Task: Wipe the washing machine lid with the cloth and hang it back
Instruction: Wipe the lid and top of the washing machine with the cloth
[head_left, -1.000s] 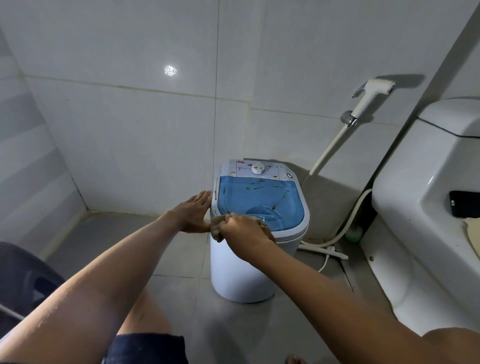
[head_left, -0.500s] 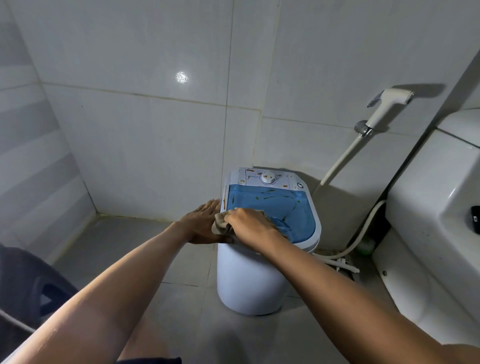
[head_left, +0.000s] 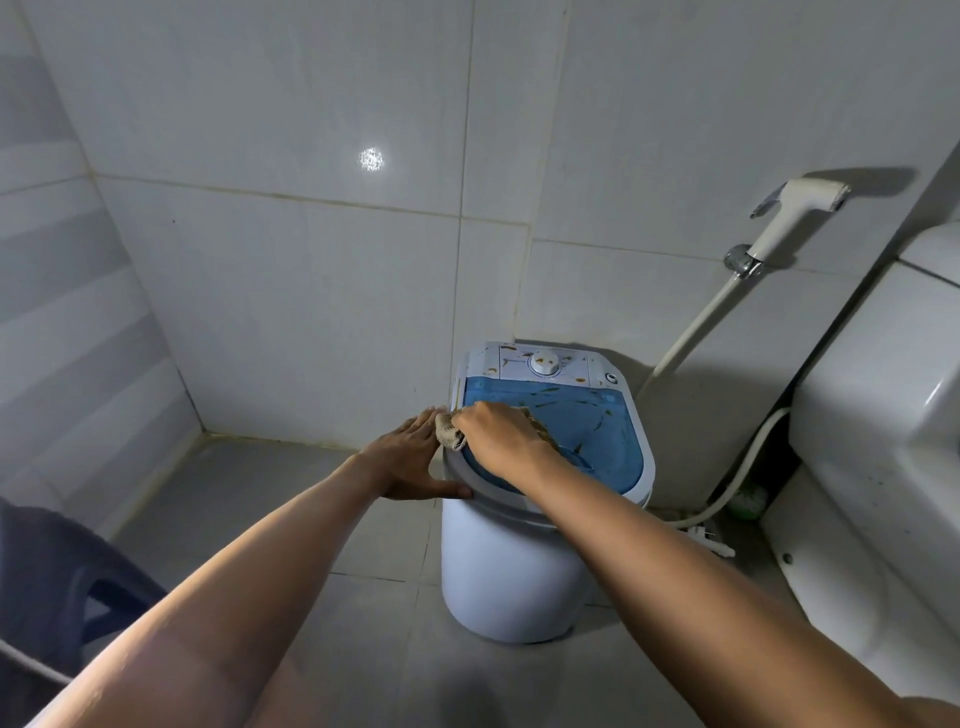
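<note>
A small white washing machine (head_left: 511, 571) stands on the floor against the tiled wall. Its blue see-through lid (head_left: 597, 436) carries brown smears, and the white control panel behind it has a dial (head_left: 544, 361). My right hand (head_left: 498, 436) presses a crumpled beige cloth (head_left: 448, 434) onto the lid's near left part; most of the cloth is hidden under the hand. My left hand (head_left: 410, 460) lies flat with fingers together against the machine's left rim, thumb under the rim, holding nothing.
A white toilet tank (head_left: 883, 426) fills the right side. A bidet sprayer (head_left: 795, 208) hangs on the wall, its hose running down behind the machine. A dark blue plastic stool (head_left: 57, 587) sits at the lower left. Grey floor tiles surround the machine.
My right hand and the cloth have slid from the lid's front edge farther back along its left side. My left hand stays braced on the left rim. The camera has moved closer.
</note>
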